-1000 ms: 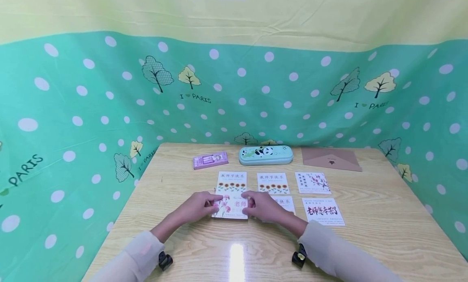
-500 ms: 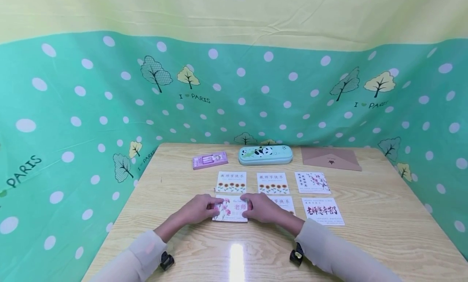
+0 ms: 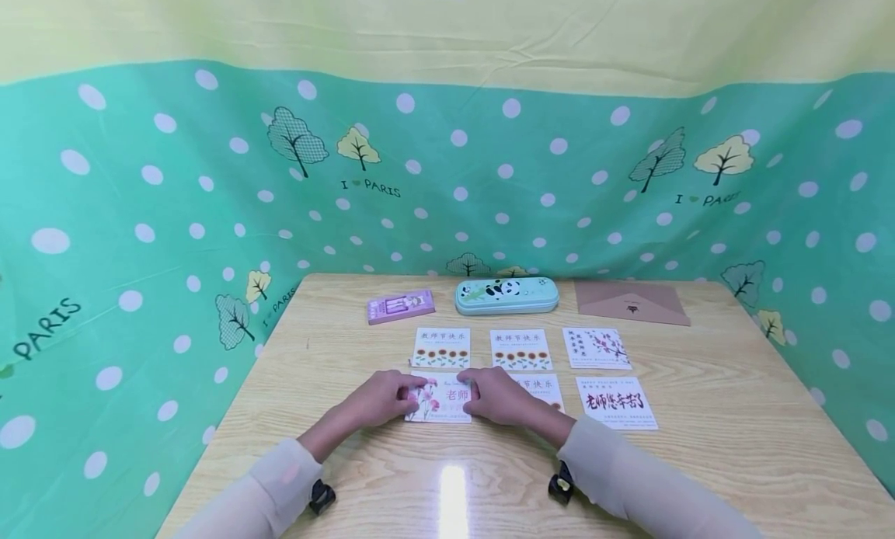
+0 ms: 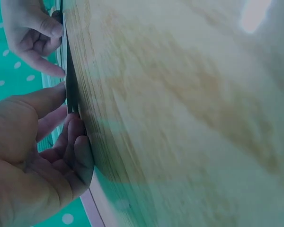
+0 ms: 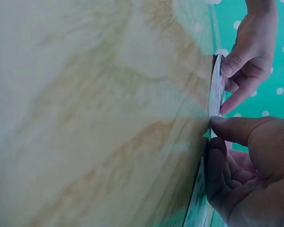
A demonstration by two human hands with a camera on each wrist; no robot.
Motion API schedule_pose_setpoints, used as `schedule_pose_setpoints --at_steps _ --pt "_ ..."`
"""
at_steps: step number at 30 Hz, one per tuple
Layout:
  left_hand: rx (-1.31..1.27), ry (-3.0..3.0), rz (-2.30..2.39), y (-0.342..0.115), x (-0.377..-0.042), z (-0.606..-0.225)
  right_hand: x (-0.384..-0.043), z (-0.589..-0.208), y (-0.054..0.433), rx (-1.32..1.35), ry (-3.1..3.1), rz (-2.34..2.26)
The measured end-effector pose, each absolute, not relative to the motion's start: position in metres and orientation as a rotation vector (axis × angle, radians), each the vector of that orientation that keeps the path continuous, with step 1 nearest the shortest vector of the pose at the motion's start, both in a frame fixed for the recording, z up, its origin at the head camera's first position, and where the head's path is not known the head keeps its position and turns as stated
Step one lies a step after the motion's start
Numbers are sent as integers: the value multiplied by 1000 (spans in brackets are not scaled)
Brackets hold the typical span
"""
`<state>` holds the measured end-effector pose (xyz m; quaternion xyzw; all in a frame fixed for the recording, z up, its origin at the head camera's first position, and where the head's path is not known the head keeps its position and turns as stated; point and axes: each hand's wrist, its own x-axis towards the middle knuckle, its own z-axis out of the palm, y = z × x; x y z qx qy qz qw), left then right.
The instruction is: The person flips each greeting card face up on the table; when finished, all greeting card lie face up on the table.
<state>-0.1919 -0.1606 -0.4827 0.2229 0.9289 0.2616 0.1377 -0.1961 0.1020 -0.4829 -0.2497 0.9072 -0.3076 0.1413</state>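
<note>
A white greeting card point(image 3: 442, 408) with pink carnations and Chinese writing lies low over the table, nearest the person in the left column. My left hand point(image 3: 381, 398) pinches its left edge, and my right hand point(image 3: 500, 396) pinches its right edge. From the left wrist view the card point(image 4: 72, 90) appears edge-on between the left thumb and curled fingers. The right wrist view shows the card point(image 5: 217, 92) likewise between both hands, near the tabletop. Directly behind it lies a sunflower card point(image 3: 441, 348). Another sunflower card point(image 3: 541, 385) is partly covered by my right hand.
Farther back are a purple box point(image 3: 401, 306), a panda pencil case point(image 3: 506, 296) and a brownish-pink envelope point(image 3: 632, 302). To the right lie a sunflower card point(image 3: 521, 349), a blossom card point(image 3: 597, 348) and a red-lettered card point(image 3: 617, 403). Patterned cloth point(image 3: 447, 174) surrounds the wooden table point(image 3: 734, 438).
The carnation card has come slightly toward the person and lower, so it no longer overlaps the sunflower card behind it. Both hands keep their hold; over the last half second they barely move.
</note>
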Motion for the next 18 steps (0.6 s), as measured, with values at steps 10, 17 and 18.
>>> schedule_pose_setpoints --at_steps 10,17,18 --pt "660 2736 700 -157 -191 -480 -197 -484 101 -730 2658 -861" --pt "710 2748 694 -157 -194 -475 -198 -471 107 -694 2575 -870" --pt "716 2759 699 -156 -196 -472 -198 -467 108 -693 2568 -868"
